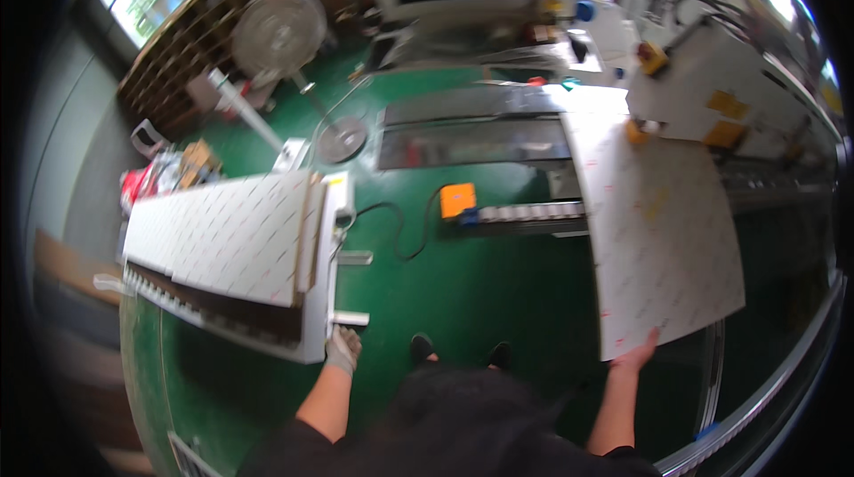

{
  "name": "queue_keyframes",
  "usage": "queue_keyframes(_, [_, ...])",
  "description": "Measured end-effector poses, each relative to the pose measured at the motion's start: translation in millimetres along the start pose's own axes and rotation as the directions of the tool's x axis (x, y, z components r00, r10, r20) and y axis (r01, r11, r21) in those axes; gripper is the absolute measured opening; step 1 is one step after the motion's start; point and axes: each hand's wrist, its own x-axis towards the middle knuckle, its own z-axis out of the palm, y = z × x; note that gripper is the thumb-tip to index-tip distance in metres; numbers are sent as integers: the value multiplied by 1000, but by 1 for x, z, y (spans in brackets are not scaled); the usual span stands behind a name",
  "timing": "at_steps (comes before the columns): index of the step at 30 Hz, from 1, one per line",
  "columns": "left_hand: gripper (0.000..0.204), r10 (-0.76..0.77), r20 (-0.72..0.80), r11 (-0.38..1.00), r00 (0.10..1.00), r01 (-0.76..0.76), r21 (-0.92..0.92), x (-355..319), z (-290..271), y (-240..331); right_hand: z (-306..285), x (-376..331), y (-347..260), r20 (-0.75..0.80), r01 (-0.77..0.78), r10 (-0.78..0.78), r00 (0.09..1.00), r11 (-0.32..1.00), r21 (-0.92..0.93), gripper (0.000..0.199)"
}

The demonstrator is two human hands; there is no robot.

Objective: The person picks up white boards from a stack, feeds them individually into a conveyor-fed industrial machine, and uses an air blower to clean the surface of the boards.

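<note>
Fingers [653, 337] of the right hand [632, 355] are clamping the near edge of the white sheet [658, 237], which is stretching away toward the pale machine [738, 77]; the gloved left hand [342, 350] is curling by the white stand [315, 335], gripping or not, I can't tell.

Green floor [471, 286] here, folks. Just left of the left hand [343, 350] there's a white stand [315, 335] on it, white panels [236, 237] stacked on top. Ahead of that hand, a fan base [342, 139] and black cable [408, 259] sit on the floor. Beyond the right hand [633, 354], a white sheet [658, 246] lies over a metal rail [529, 213].
</note>
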Motion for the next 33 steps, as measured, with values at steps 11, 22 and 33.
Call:
queue_keyframes(11, [41, 380, -448, 921, 809, -378, 97, 68, -26, 166, -40, -41, 87, -260, -99, 30, 965, 962, -255, 74])
queue_keyframes(22, [46, 352, -336, 920, 874, -389, -47, 77, -44, 173, 80, -220, 353, 4, -455, 858, 514, 277, -846, 20])
queue_keyframes(33, [60, -308, 142, 951, 941, 301, 66, -86, -44, 54, 129, -300, 527, 210, -73, 745, 634, 328, -942, 38])
